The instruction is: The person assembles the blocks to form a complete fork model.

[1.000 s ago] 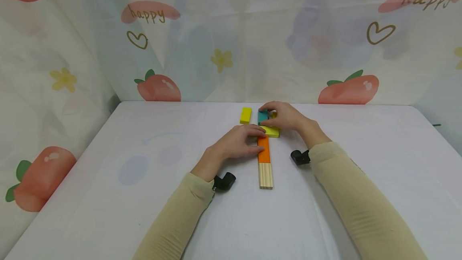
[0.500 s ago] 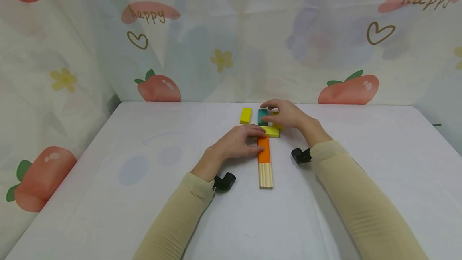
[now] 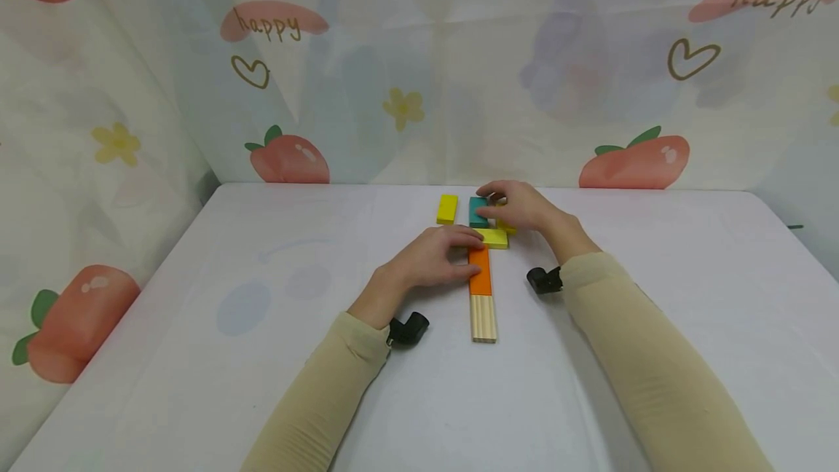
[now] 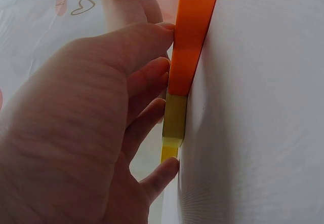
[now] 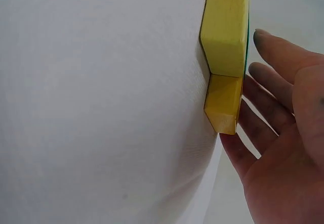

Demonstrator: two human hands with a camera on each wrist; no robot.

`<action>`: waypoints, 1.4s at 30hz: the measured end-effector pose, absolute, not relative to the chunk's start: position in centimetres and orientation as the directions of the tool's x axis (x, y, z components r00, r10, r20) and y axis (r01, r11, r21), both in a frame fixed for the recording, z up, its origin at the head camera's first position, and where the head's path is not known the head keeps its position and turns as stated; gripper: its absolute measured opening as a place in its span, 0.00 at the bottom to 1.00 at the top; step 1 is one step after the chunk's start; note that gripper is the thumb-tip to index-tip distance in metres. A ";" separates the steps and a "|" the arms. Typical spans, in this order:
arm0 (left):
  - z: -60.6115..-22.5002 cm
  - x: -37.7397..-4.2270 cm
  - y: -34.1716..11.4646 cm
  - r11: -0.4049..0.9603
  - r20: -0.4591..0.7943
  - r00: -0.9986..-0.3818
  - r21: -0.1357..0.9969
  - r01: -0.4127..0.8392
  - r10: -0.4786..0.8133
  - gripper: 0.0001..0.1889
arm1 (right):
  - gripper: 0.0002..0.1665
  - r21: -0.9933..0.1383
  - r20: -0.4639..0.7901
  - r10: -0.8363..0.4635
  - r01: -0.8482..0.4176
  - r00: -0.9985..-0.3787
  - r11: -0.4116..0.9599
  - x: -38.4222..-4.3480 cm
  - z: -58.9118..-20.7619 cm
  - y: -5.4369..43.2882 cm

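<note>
The left hand [image 3: 432,257] hides the left end of the crosswise yellow block [image 3: 496,240] and part of the left edge of the orange block [image 3: 481,273]. The right hand [image 3: 524,210] hides most of the right yellow block [image 3: 506,227] and part of the teal block [image 3: 478,218]. In the right wrist view, the teal block shows only as a thin edge. The exact contact of the right fingertips cannot be determined.

Left hand pose: palm lowered, fingers extended and spread along the left side of the blocks, thumb tip against the edge of the orange block. Right hand pose: fingers relaxed and slightly bent, thumb over the teal block; in its wrist view, fingers are spread with gaps between them. Neither hand closes around a block.

The crosswise yellow block lies between the two hands. The orange block adjoins its near side, right of the left palm. The teal block and right yellow block lie beyond it, at the right hand. The bare-wood block [image 3: 483,319] adjoins the near end of the orange block. The outlying yellow block [image 3: 447,210] lies apart, left of the teal block.

Black wrist cameras [image 3: 409,329] sit at both beige sleeves [image 3: 308,399], which the lower frame edge cuts off. A white table [image 3: 164,384] supports the blocks; a fruit-printed cloth [image 3: 459,144] stands behind.
</note>
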State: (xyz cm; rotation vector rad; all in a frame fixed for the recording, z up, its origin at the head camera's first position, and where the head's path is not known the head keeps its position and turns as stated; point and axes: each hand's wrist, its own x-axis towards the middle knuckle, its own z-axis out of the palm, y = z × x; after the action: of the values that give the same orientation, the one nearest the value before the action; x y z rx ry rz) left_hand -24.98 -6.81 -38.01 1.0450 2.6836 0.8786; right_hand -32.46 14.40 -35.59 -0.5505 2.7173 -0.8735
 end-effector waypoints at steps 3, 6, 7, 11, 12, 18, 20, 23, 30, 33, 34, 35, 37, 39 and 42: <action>-37.9 -24.9 -6.8 0.593 0.085 -0.753 0.561 0.577 0.653 0.20 | 0.30 -0.600 -0.103 -0.418 -0.278 -0.903 0.750 -32.5 -35.7 14.4; -37.9 -24.9 -6.8 0.600 0.079 -0.758 0.561 0.570 0.647 0.20 | 0.30 -0.604 -0.102 -0.419 -0.279 -0.902 0.747 -32.4 -35.7 14.4; -37.9 -24.9 -6.8 0.601 0.076 -0.760 0.563 0.567 0.646 0.20 | 0.29 -0.605 -0.103 -0.416 -0.275 -0.904 0.747 -32.4 -35.7 14.4; -37.9 -24.9 -6.7 0.600 0.071 -0.761 0.570 0.561 0.644 0.20 | 0.30 -0.604 -0.110 -0.415 -0.271 -0.903 0.750 -32.4 -35.8 14.5; -37.9 -24.9 -6.7 0.599 0.073 -0.760 0.569 0.564 0.646 0.20 | 0.29 -0.604 -0.111 -0.414 -0.269 -0.904 0.750 -32.4 -35.8 14.5; -37.9 -24.9 -6.8 0.596 0.077 -0.754 0.563 0.572 0.652 0.20 | 0.29 -0.604 -0.107 -0.419 -0.276 -0.901 0.748 -32.5 -35.9 14.5; -37.9 -24.9 -6.8 0.593 0.080 -0.752 0.563 0.576 0.654 0.20 | 0.29 -0.602 -0.105 -0.421 -0.279 -0.901 0.748 -32.6 -35.9 14.6; -37.8 -24.9 -6.8 0.590 0.085 -0.750 0.563 0.579 0.655 0.20 | 0.29 -0.597 -0.104 -0.416 -0.278 -0.903 0.753 -32.5 -36.0 14.5; -37.9 -24.9 -6.8 0.587 0.088 -0.751 0.568 0.578 0.654 0.20 | 0.29 -0.588 -0.109 -0.417 -0.280 -0.902 0.759 -32.2 -35.9 14.4; -37.9 -24.9 -6.8 0.584 0.090 -0.750 0.569 0.579 0.656 0.20 | 0.29 -0.582 -0.114 -0.417 -0.279 -0.902 0.764 -32.1 -35.8 14.4; -37.9 -24.9 -6.8 0.583 0.091 -0.749 0.569 0.580 0.656 0.20 | 0.29 -0.580 -0.115 -0.417 -0.280 -0.902 0.765 -32.1 -35.8 14.4; -37.9 -24.9 -6.8 0.582 0.092 -0.748 0.569 0.581 0.657 0.20 | 0.29 -0.579 -0.114 -0.418 -0.282 -0.901 0.765 -32.0 -35.8 14.4; -37.9 -24.9 -6.8 0.579 0.096 -0.746 0.570 0.584 0.659 0.20 | 0.30 -0.576 -0.112 -0.419 -0.285 -0.901 0.766 -32.0 -35.8 14.4; -37.9 -24.9 -6.9 0.576 0.099 -0.745 0.570 0.586 0.660 0.20 | 0.30 -0.574 -0.111 -0.422 -0.288 -0.900 0.766 -32.1 -35.8 14.4; -37.9 -24.9 -6.9 0.574 0.102 -0.744 0.570 0.588 0.661 0.20 | 0.30 -0.576 -0.112 -0.419 -0.285 -0.901 0.766 -32.0 -35.8 14.4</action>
State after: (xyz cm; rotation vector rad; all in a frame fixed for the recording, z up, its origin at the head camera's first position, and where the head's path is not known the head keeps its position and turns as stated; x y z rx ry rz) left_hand -24.91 -6.87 -37.93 1.0670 2.6768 0.9006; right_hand -32.00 14.39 -35.82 -0.5525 2.7280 -0.8336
